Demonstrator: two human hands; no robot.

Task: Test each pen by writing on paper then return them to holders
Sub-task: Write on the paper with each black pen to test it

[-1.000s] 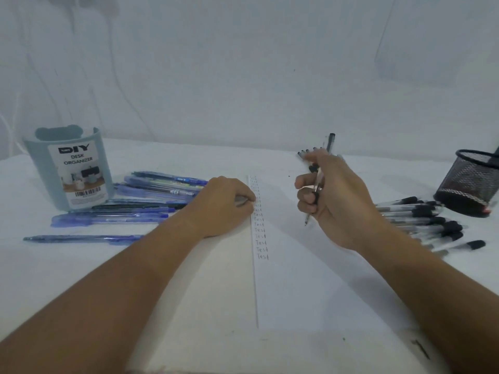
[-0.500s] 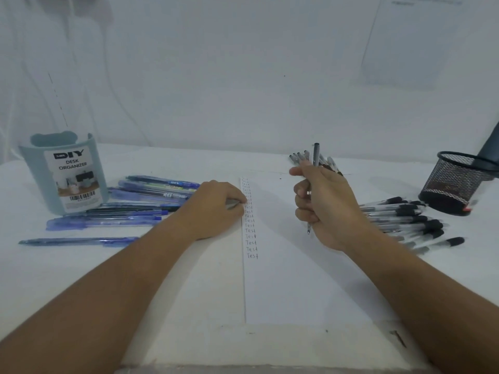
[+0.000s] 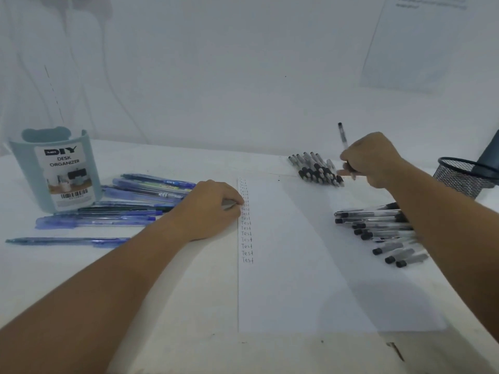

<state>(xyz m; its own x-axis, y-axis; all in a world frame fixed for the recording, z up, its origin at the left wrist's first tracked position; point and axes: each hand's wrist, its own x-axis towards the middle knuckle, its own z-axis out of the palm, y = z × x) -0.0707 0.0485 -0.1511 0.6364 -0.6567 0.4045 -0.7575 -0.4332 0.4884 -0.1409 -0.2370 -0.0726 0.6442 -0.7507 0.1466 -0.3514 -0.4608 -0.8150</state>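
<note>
The pen (image 3: 343, 143) is in your right hand (image 3: 371, 160), fingers curled round it, cap end up and tilted a bit left, tip hidden behind the fingers. That hand sits at the far right edge of the paper (image 3: 291, 265), w/ one finger stretched out to touch the small bundle of black pens (image 3: 317, 170) lying just beyond the sheet, prob. to square them up or add this one to them. My guess is that bundle holds the tested ones, kept apart from the looser black pile (image 3: 383, 230) on the right of the sheet, under your forearm, so the two don't mix.

Your left hand (image 3: 208, 209) rests knuckles-up on the paper's left edge, fingers bent loosely, gripping nothing I can see; likely it's pinning the sheet so it won't slide. Right beside it runs a column of "Test" words (image 3: 246, 225) down the left margin, approx. one per pen tried.

Blue pens (image 3: 129, 206) lie fanned on the surface left of that hand, next to the pale desk organizer (image 3: 58, 171). The black mesh cup (image 3: 467, 178) stands far right. Neither holder shows pens inside from here, so the returning part looks undone.
</note>
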